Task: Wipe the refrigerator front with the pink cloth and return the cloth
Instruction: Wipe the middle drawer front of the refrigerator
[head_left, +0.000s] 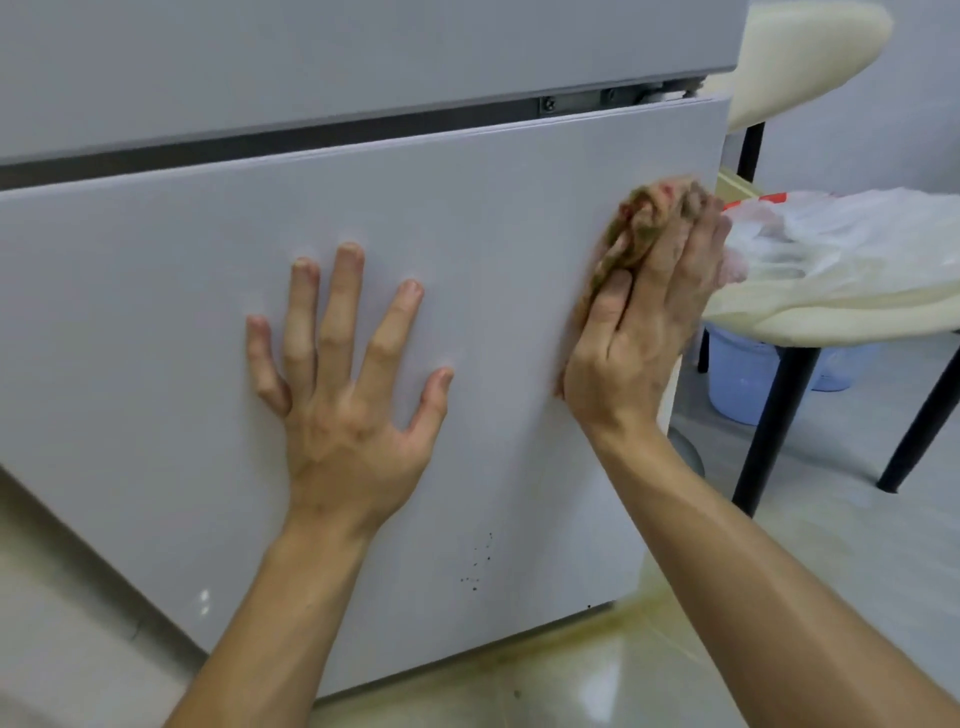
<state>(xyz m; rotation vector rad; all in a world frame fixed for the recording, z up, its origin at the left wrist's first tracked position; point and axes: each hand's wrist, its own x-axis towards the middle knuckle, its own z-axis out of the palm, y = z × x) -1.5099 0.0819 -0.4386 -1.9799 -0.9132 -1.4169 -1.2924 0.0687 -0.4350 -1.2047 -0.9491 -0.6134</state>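
1. Cloth position: the pink cloth (644, 218) is bunched into a wad and pressed flat against the refrigerator front (130, 338), close to the right edge of the lower door and in its upper part. It looks soiled and brownish. Its outline is smeared, which I judge to be a wiping stroke in progress.
2. Right hand (639, 332): it lies on top of the cloth with fingers nearly straight and thumb alongside. It presses the cloth to the panel rather than clenching it. Flat pressure of this kind spreads the cloth over more surface.
3. Left hand (348, 415): it is empty and fully spread, with palm and fingers flat on the middle of the same door. In my judgement it braces the person and holds the door closed against the push of the wiping.
4. Surface condition: a scatter of dark specks (478, 566) remains low on the door, well below the cloth. Wiping therefore appears unfinished, and the return of the cloth is not yet due.
5. Surroundings: the upper door (311, 52) sits above a dark gap. To the right stands a cream chair (841, 312) carrying a plastic bag (841, 228), with a blue bucket (743, 379) beneath it. The floor (597, 670) shows yellowish staining at the door's foot.
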